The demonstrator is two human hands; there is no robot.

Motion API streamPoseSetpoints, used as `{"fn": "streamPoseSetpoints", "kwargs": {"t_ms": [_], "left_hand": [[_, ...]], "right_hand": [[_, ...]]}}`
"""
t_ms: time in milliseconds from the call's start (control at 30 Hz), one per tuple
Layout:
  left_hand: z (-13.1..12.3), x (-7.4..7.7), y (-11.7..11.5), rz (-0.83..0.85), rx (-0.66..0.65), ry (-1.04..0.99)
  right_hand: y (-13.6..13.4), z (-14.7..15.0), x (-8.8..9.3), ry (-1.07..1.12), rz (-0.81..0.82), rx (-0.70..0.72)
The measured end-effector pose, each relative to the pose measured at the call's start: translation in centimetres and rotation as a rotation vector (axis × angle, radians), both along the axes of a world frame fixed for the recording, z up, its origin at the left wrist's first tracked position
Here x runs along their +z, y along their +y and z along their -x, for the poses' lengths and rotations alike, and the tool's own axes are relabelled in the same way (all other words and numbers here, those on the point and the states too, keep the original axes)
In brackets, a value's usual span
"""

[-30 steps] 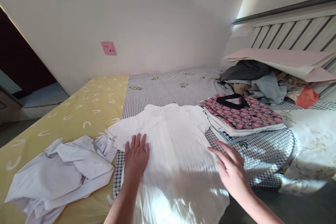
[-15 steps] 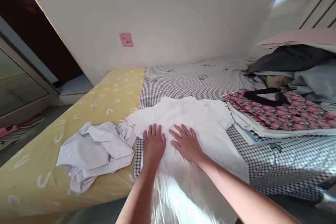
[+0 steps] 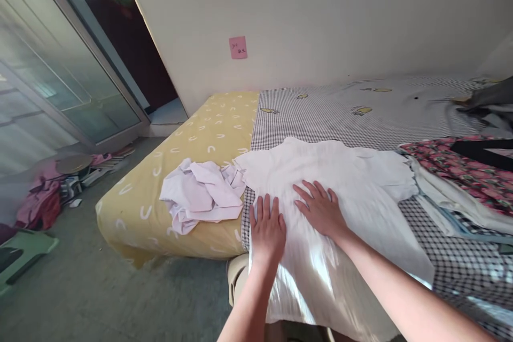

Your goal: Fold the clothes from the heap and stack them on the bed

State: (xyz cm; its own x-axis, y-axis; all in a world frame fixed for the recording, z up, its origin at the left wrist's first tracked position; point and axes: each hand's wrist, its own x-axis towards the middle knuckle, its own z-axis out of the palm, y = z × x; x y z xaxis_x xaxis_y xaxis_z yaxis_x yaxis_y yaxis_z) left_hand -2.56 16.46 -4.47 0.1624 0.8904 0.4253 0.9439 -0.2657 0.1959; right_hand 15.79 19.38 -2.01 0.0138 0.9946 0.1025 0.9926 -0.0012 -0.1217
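Note:
A white short-sleeved shirt (image 3: pixel 360 192) lies spread out on the bed, its lower part hanging over the front edge. My left hand (image 3: pixel 267 230) rests flat on the shirt's left side, fingers stretched out. Further right, my right hand (image 3: pixel 320 208) lies on the middle of the shirt with its fingers spread. Neither hand grips anything. To the left, a crumpled white garment (image 3: pixel 200 192) sits on the yellow cloth, close to the shirt's left sleeve.
A yellow patterned sheet (image 3: pixel 160 219) and a checked sheet (image 3: pixel 312 117) cover the bed. Folded clothes, topped by a pink floral garment (image 3: pixel 481 171), are stacked at right. A green stool (image 3: pixel 30 254) stands on the floor at left. A pink note (image 3: pixel 238 47) is on the wall.
The view has turned left, bringing more floor and the stool into sight. My left hand has slid slightly toward the shirt's lower edge. Both hands stay flat on the shirt.

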Motion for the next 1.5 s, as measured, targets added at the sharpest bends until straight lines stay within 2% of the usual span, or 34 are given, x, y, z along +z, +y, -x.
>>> {"fn": "streamPoseSetpoints", "kwargs": {"t_ms": [167,233,333,400,500,767,933,1167,1333,1500], "left_hand": [[3.4,-2.1,-6.5,0.054,0.011,0.050],[4.3,-2.4,-8.2,0.134,0.121,0.025],[4.9,-2.4,-9.4,0.289,0.321,-0.084],[5.1,-2.3,-9.7,0.381,0.381,-0.166],[5.7,-2.4,-9.8,0.444,0.368,-0.263],[8.4,-4.8,-9.7,0.334,0.170,-0.694],[9.3,-4.5,-10.4,0.383,0.102,-0.927],[9.0,-2.9,-10.5,0.394,0.147,-0.946],[9.1,-2.8,-11.2,0.344,0.162,-0.981],[9.5,-2.5,-12.6,0.368,0.168,-1.005]], "right_hand": [[-0.1,-0.1,0.2,0.014,0.018,0.000],[-0.2,-0.1,0.4,0.029,0.026,0.004],[-0.3,-0.1,0.6,0.046,0.028,0.003],[-0.3,-0.1,0.6,0.051,0.026,0.001],[-0.2,-0.1,0.5,0.051,0.029,0.000],[-0.2,-0.1,0.4,0.061,0.017,0.002],[-0.1,0.0,0.1,0.066,0.001,0.000],[-0.1,0.0,0.0,0.069,0.007,-0.002],[-0.2,0.0,0.3,0.069,0.021,-0.006],[-0.2,0.2,0.6,0.067,0.032,-0.015]]}}
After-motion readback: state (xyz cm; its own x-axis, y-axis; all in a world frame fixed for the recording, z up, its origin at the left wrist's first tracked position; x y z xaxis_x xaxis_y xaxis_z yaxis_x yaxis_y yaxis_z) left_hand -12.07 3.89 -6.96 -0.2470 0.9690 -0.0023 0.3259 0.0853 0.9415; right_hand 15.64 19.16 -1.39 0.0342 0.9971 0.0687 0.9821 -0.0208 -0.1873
